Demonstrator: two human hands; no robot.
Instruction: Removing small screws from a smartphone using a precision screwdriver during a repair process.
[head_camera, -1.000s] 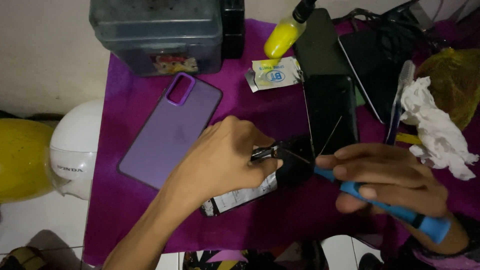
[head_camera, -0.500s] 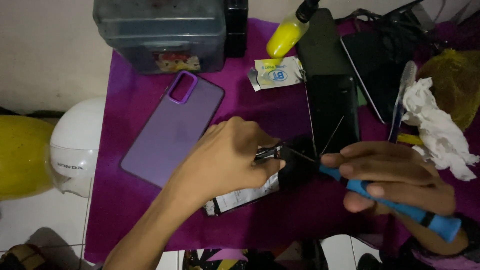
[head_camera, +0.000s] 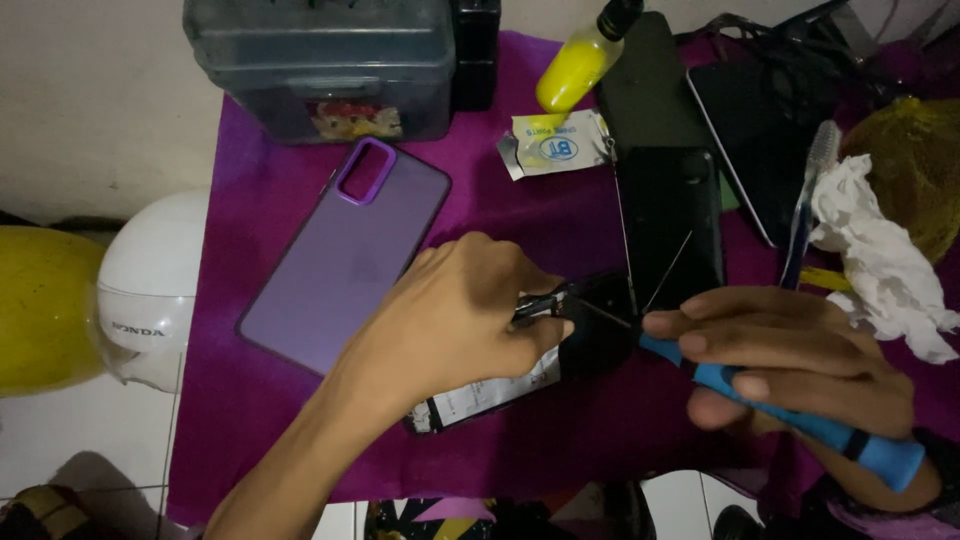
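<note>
A: Left hand (head_camera: 450, 320). What is it doing?

B: It is lying palm-down over an opened phone (head_camera: 500, 385) on the purple cloth (head_camera: 260, 420). Its fingers are curling closed around a pair of metal tweezers (head_camera: 540, 303), whose tips are poking out toward the right. The phone is sitting under and just right of that hand, with its pale inner plate showing below the wrist.

A: And the right hand (head_camera: 790, 360)?

B: It is gripping a blue-handled screwdriver (head_camera: 800, 420), fingers wrapped shut along the handle. The thin shaft is pointing left and meeting the phone's dark upper part, just beside the tweezer tips.

A: What is lying around them?

B: A purple phone case (head_camera: 345, 265) is lying face-down to the upper left. A grey plastic box (head_camera: 320, 60) is standing at the far edge, with a yellow bottle (head_camera: 575, 70) beside it. A dark cracked screen panel (head_camera: 665, 210) is lying above the hands. A toothbrush (head_camera: 805, 200) and crumpled white tissue (head_camera: 880, 260) are sitting to the right. A white helmet (head_camera: 150, 290) is resting off the cloth on the left.
</note>
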